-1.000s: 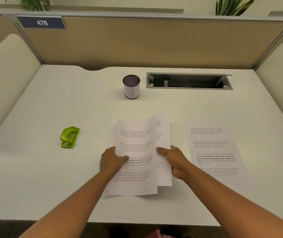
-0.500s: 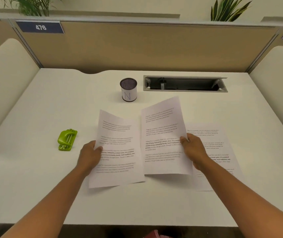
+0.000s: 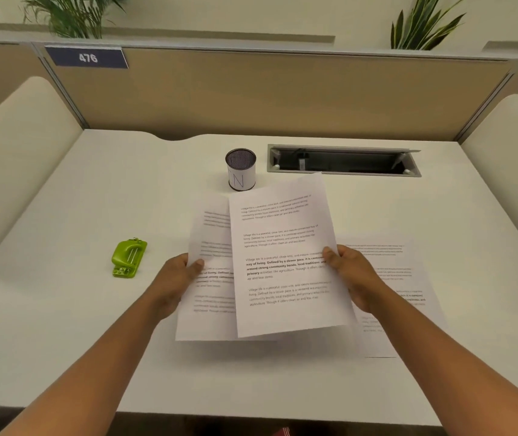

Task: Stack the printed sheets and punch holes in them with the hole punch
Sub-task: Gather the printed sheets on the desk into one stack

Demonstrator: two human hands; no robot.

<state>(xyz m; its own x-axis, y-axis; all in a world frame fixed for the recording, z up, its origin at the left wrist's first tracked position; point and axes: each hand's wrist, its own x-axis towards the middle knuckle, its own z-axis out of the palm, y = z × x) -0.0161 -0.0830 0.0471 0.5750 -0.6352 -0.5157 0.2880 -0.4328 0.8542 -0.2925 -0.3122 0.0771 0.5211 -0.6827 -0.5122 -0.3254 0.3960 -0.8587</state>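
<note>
Printed sheet [image 3: 286, 262] pinched at its right edge by right hand [image 3: 350, 276], overlapping second sheet [image 3: 210, 278] gripped by left hand [image 3: 177, 276], third sheet [image 3: 393, 278] flat on desk [image 3: 62, 325] to the right, green hole punch [image 3: 128, 258] well left, mesh cup [image 3: 240, 169] behind.

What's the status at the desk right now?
Left hand grips one sheet, right hand another. Third sheet lies flat. Punch untouched. Nothing blocking.
</note>
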